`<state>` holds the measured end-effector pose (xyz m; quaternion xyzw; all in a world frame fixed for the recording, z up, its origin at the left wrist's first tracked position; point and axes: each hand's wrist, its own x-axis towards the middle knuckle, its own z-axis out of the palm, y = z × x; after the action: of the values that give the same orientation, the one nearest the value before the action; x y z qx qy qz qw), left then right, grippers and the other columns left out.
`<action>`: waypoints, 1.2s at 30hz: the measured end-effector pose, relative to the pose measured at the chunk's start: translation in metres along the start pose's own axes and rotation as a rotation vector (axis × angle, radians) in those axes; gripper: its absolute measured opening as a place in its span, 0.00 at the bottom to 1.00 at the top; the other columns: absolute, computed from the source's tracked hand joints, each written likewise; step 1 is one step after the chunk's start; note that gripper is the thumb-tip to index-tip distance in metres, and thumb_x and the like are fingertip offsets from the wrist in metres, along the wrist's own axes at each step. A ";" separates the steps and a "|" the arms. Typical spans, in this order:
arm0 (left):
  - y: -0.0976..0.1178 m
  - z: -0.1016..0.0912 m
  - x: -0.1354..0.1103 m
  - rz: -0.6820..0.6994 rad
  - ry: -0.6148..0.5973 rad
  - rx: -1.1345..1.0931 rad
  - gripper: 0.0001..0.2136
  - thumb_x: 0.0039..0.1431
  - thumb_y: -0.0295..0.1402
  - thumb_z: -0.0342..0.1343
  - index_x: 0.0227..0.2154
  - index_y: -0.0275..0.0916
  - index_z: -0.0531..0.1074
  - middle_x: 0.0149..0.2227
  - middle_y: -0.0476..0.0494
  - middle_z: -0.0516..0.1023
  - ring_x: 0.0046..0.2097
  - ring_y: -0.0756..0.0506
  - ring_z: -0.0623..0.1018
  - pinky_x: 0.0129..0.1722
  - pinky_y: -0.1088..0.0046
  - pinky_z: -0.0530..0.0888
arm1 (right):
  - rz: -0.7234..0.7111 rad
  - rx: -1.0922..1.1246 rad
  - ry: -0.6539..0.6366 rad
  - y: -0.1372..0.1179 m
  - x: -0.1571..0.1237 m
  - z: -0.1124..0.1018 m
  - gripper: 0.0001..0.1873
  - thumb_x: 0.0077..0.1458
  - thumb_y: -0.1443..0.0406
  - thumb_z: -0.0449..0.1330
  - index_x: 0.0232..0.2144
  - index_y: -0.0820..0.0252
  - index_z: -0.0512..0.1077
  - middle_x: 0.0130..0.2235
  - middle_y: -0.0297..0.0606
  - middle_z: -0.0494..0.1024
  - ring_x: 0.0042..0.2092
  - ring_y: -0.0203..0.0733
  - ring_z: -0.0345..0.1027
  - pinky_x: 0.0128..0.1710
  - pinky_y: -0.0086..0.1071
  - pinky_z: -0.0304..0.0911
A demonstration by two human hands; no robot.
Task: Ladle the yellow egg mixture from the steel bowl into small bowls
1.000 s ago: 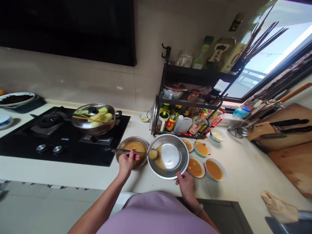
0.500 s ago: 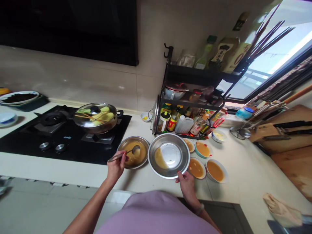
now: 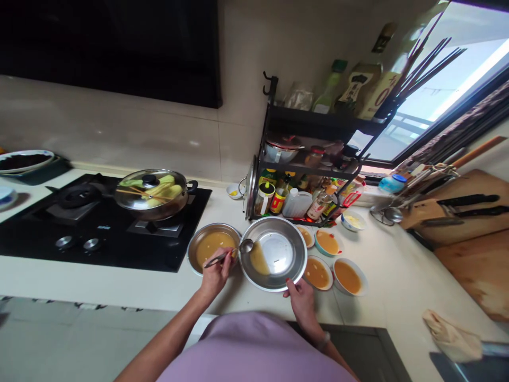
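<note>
My left hand [image 3: 215, 275] is closed on a metal spoon [image 3: 234, 251], whose bowl hangs over the left rim of a large steel bowl [image 3: 274, 254]. That bowl is tilted and holds a little yellow-brown liquid at its left side. My right hand [image 3: 299, 298] grips its near rim. Just left of it sits a smaller steel bowl [image 3: 212, 245] full of the same liquid, under the spoon's handle.
Several small bowls of orange liquid [image 3: 347, 276] stand to the right of the steel bowls. A black spice rack [image 3: 306, 175] is behind them. On the black hob [image 3: 99, 228] sits a lidded pan [image 3: 153, 193]. A wooden board [image 3: 473, 249] and a cloth [image 3: 451, 334] lie at right.
The spoon went from the large bowl to the smaller bowl of liquid, then back to the large bowl's left rim. My right hand kept hold of the large bowl.
</note>
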<state>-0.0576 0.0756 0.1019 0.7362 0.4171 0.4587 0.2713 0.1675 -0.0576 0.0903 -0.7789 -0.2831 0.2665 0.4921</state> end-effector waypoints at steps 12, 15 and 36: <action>-0.009 0.033 0.001 -0.478 -0.043 -0.293 0.16 0.58 0.45 0.51 0.32 0.36 0.75 0.22 0.41 0.80 0.24 0.41 0.80 0.27 0.67 0.77 | 0.030 0.024 0.001 -0.004 -0.006 -0.001 0.21 0.40 0.45 0.58 0.16 0.56 0.67 0.13 0.38 0.71 0.17 0.43 0.66 0.21 0.33 0.58; -0.014 0.031 0.003 -0.626 0.036 -0.437 0.16 0.55 0.45 0.54 0.32 0.34 0.74 0.21 0.40 0.80 0.23 0.41 0.80 0.25 0.66 0.77 | 0.027 0.012 0.007 -0.002 -0.005 -0.002 0.20 0.40 0.47 0.58 0.15 0.56 0.67 0.13 0.38 0.71 0.17 0.42 0.64 0.21 0.32 0.58; -0.011 -0.022 0.016 -0.687 0.308 -0.563 0.13 0.53 0.39 0.57 0.35 0.32 0.71 0.21 0.44 0.79 0.24 0.42 0.80 0.28 0.65 0.78 | -0.005 0.009 -0.021 -0.001 -0.002 -0.001 0.21 0.42 0.45 0.57 0.16 0.55 0.66 0.14 0.38 0.72 0.19 0.44 0.66 0.22 0.33 0.58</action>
<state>-0.0778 0.0958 0.1100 0.3765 0.5313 0.5417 0.5315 0.1669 -0.0591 0.0922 -0.7733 -0.2888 0.2746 0.4932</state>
